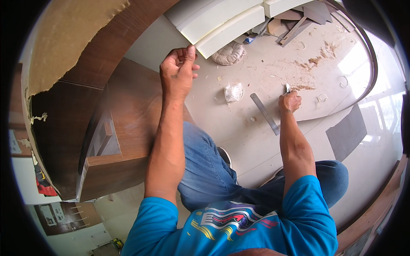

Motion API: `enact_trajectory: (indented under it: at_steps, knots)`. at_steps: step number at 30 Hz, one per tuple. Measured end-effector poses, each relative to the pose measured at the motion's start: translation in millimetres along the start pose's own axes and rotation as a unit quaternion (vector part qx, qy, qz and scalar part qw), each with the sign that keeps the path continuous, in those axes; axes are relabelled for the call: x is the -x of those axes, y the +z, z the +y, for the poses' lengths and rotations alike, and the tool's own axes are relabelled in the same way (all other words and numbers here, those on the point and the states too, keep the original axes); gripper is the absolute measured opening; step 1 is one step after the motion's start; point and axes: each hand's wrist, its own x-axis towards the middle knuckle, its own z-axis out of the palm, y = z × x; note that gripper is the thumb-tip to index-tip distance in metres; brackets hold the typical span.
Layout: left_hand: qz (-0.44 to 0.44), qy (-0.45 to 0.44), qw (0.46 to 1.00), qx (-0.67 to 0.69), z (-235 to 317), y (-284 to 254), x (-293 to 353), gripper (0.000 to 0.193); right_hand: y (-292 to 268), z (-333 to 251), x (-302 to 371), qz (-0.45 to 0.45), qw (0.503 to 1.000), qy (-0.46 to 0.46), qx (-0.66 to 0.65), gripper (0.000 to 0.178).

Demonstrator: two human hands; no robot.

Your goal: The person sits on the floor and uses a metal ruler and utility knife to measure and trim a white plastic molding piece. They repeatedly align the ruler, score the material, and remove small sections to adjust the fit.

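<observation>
My left hand is raised beside the lower corner of a white drawer-like panel. Its fingers curl in and the thumb lies against them, close to that corner; whatever is between them is hidden. Down by the floor, my right hand is closed around a small tool with a metal tip, whose exact kind does not show. A steel ruler lies on the pale floor to the left of that hand. Farther left is a crumpled clear plastic bag.
A brown wooden cabinet stands along my left side. Sawdust and curled shavings litter the floor. Offcuts are piled at the back, near a pale bundled cloth. A grey sheet lies at right, inside a long dark curved strip.
</observation>
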Motion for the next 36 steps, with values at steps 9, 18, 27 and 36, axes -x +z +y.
enact_trajectory:
  at_steps: [9,18,27,36]
  knots:
    - [-0.186,-0.202,0.932,0.236,-38.2,1.7,-14.7,0.036,-0.6,-15.8,-0.7,-0.123,0.980,-0.128,-0.090,0.039]
    - [-0.172,-0.142,0.959,0.175,-58.5,0.9,-28.8,0.035,-9.1,-6.2,3.9,-0.062,0.995,-0.021,-0.079,0.033]
    - [-0.151,-0.067,0.977,0.134,-60.0,16.2,-25.4,0.044,-13.6,9.5,4.8,-0.050,0.997,0.046,-0.030,0.039]
    - [-0.168,-0.060,0.971,0.157,-61.1,14.9,-27.6,0.047,-13.0,22.3,-2.3,-0.107,0.993,0.042,0.030,0.039]
